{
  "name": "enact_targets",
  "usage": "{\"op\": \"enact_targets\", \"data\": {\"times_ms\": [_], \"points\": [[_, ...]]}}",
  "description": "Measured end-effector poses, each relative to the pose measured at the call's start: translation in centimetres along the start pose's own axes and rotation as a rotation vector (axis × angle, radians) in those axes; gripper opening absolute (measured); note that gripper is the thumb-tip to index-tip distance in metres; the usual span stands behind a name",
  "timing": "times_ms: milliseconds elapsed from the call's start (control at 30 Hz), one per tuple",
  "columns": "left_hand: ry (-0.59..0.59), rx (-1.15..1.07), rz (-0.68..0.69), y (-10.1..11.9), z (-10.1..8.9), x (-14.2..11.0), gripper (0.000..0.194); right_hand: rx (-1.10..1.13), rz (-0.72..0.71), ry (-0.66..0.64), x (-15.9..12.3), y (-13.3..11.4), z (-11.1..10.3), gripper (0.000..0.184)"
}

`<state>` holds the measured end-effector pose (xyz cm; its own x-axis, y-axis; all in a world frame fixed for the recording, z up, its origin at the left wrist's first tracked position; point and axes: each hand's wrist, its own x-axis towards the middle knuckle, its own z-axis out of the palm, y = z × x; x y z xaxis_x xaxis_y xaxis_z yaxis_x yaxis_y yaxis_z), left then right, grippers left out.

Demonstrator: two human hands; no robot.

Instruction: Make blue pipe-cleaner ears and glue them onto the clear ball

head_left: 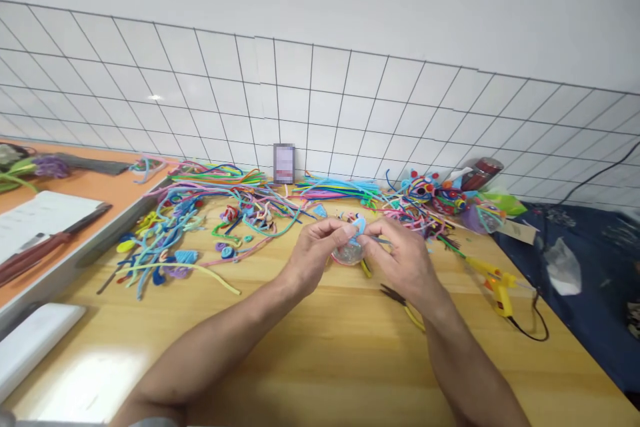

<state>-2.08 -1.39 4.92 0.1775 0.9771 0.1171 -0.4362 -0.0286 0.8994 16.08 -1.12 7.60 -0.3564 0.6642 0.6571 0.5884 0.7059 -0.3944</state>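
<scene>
My left hand (317,250) and my right hand (400,257) meet at the middle of the wooden table, fingers pinched together. Between their fingertips is a small light blue fuzzy piece (359,227), which looks like coiled pipe cleaner. A clear round dish (349,254) lies just below and behind the fingertips; its contents are too small to make out. Pliers (407,307) with yellow handles rest by my right wrist, partly hidden by the arm.
Pipe cleaner bundles (345,188) line the wall, near an upright phone (285,163). Loose shaped pipe cleaners (185,220) cover the left side. A yellow glue gun (500,288) with a black cord lies right. A white box (37,343) sits at the left edge.
</scene>
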Motion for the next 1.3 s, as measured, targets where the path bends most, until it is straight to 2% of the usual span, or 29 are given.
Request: {"op": "enact_targets", "data": {"times_ms": [100, 200, 267, 333, 367, 433, 500, 567, 633, 733, 833, 967, 1067, 1133, 1200, 1267, 1300], "points": [[0.074, -0.059, -0.034, -0.2, -0.4, 0.5, 0.046, -0.08, -0.051, 0.096, -0.1, 0.4, -0.2, 0.004], [0.128, -0.139, -0.106, -0.2, -0.8, 1.1, 0.044, -0.206, -0.059, 0.249, -0.9, -0.6, -0.7, 0.021], [0.139, -0.217, -0.165, 0.0, -1.2, 1.4, 0.043, -0.241, -0.07, 0.289, -1.8, -1.9, -0.8, 0.031], [0.146, -0.279, -0.213, 0.4, -1.5, 1.7, 0.043, -0.162, -0.097, 0.191, -2.4, -3.2, -0.5, 0.033], [0.147, -0.296, -0.23, 0.6, -1.6, 1.8, 0.043, -0.095, -0.101, 0.082, -2.6, -3.6, -0.2, 0.028], [0.139, -0.312, -0.242, 1.0, -1.7, 1.8, 0.044, 0.024, 0.005, -0.09, -2.6, -3.8, 0.6, 0.014], [0.121, -0.323, -0.236, 1.2, -1.4, 1.5, 0.045, 0.116, 0.15, -0.159, -2.1, -3.0, 1.4, 0.006], [0.097, -0.336, -0.231, 1.1, -0.9, 1.0, 0.048, 0.183, 0.22, -0.078, -1.3, -1.9, 1.5, 0.015], [0.058, -0.351, -0.242, 1.0, -0.2, 0.3, 0.05, 0.214, 0.146, 0.034, -0.7, -0.9, 0.9, 0.028], [-0.004, -0.367, -0.274, 0.7, 0.8, -0.9, 0.049, 0.196, -0.052, 0.09, -0.4, -0.4, -0.4, 0.017], [-0.044, -0.368, -0.298, 0.3, 1.4, -1.8, 0.049, 0.197, -0.132, 0.065, -0.5, -0.6, -0.9, 0.01], [-0.052, -0.326, -0.276, -0.3, 1.6, -1.9, 0.047, 0.197, -0.08, -0.011, -0.6, -1.0, -0.2, 0.012], [-0.079, -0.255, -0.303, -0.6, 1.3, -1.5, 0.049, 0.205, 0.03, 0.014, -0.6, -0.9, 0.5, 0.012], [-0.055, -0.17, -0.235, -0.7, 1.0, -1.1, 0.057, 0.228, 0.117, 0.065, -0.5, -0.5, 0.8, 0.009], [0.003, -0.036, -0.056, -0.6, 0.7, -0.9, 0.061, 0.26, 0.2, 0.101, -0.6, 0.1, 1.1, 0.009], [0.011, 0.087, 0.087, -0.3, 0.4, -0.7, 0.054, 0.292, 0.255, 0.116, -0.6, 0.6, 1.2, 0.011], [-0.011, 0.119, 0.109, -0.2, 0.3, -0.6, 0.051, 0.303, 0.267, 0.122, -0.6, 0.8, 1.2, 0.012]]}}
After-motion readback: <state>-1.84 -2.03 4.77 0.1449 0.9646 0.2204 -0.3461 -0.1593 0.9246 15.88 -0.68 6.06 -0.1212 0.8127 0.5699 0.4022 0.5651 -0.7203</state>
